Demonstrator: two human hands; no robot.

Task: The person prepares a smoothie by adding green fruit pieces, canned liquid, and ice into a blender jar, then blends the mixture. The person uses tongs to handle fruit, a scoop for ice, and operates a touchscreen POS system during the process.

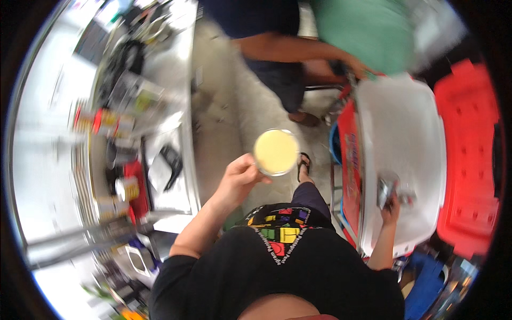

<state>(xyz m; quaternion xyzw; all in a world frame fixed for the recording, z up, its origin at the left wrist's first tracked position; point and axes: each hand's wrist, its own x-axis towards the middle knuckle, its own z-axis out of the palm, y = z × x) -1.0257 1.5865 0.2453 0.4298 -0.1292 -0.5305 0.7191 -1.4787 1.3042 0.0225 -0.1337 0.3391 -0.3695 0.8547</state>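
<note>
My left hand is closed round a clear cup of pale yellow liquid, held out over the floor in front of me. On the right, my right hand reaches into a large red cooler with a white inside. Its fingers are closed on a grey metal scoop, blurred by motion. Whether the scoop carries anything cannot be made out. The cooler's red lid hangs open on its far right side.
Ahead, a co-worker in dark clothes stretches an arm to a big green sack at the cooler's far end. Along the left runs a metal counter with jars, containers and a black object. Blue items lie behind the cooler's near end.
</note>
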